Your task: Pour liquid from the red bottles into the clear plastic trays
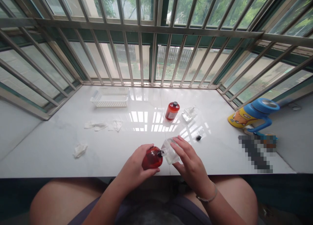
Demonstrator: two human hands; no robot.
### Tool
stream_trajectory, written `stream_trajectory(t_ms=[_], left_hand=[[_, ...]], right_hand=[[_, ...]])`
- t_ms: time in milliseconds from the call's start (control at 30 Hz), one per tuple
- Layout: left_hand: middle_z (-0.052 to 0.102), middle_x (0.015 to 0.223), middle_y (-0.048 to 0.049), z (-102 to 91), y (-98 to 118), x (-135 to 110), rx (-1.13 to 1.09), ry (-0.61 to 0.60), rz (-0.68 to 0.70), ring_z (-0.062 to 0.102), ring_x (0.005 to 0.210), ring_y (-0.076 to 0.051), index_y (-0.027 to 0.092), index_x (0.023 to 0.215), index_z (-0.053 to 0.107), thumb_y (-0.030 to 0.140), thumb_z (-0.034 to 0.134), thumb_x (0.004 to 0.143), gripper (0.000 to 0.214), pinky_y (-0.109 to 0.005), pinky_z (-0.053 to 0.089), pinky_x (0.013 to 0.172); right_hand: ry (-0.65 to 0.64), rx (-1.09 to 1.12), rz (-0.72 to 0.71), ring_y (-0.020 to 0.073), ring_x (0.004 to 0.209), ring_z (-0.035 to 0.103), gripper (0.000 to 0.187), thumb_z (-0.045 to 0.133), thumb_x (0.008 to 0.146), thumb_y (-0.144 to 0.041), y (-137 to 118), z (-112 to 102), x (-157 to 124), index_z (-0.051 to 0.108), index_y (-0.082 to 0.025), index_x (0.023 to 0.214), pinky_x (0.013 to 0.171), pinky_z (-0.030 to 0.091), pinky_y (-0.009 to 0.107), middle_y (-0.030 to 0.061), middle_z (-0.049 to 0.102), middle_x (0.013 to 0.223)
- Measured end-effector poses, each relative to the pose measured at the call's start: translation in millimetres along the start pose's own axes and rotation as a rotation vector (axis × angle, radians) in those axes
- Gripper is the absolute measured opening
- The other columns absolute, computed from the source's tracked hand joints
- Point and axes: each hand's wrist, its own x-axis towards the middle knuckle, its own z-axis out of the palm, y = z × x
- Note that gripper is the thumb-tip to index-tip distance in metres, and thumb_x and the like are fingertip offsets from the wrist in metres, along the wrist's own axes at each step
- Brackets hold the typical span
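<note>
The red bottle and clear bottle are held neck to neck at the counter's 6 o'clock edge, apparently to align their openings: left hand curled around the red bottle, right hand half-open, fingers on the clear bottle. From there, the cap lies at 2 o'clock, presumably within easy reach, and the capped bottle stands at 12 o'clock.

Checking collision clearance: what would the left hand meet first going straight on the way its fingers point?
Likely the clear bottle in the right hand. The red bottle in the left hand leads, neck at that bottle's mouth; whether they touch is unclear.
</note>
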Motion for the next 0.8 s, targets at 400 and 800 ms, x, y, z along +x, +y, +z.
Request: stream_trajectory(t_ms=[400,800], left_hand=[[0.063,0.153,-0.0102,0.4,-1.5,-0.6,-0.023,-0.011,-0.016,0.063,0.141,-0.033,0.032,0.151,0.052,0.033,0.091,0.085,0.077,-0.052,0.051,0.122],[0.065,0.152,-0.0091,0.5,-3.7,-0.4,-0.023,0.001,-0.025,0.065,0.139,-0.033,0.032,0.151,0.054,0.033,0.092,0.083,0.077,-0.050,0.053,0.121]], right_hand=[[-0.009,-0.020,-0.013,0.0363,0.161,0.044,0.071,0.057,0.097,-0.001,0.8,-3.0,2.4,0.049,-0.025,0.164,0.123,0.054,0.062,0.0135,0.055,0.164],[-0.006,-0.046,-0.024,0.0365,0.161,0.043,0.073,0.058,0.096,0.001,0.0,-4.1,4.1,0.048,-0.024,0.164,0.123,0.053,0.061,0.0141,0.055,0.165]])
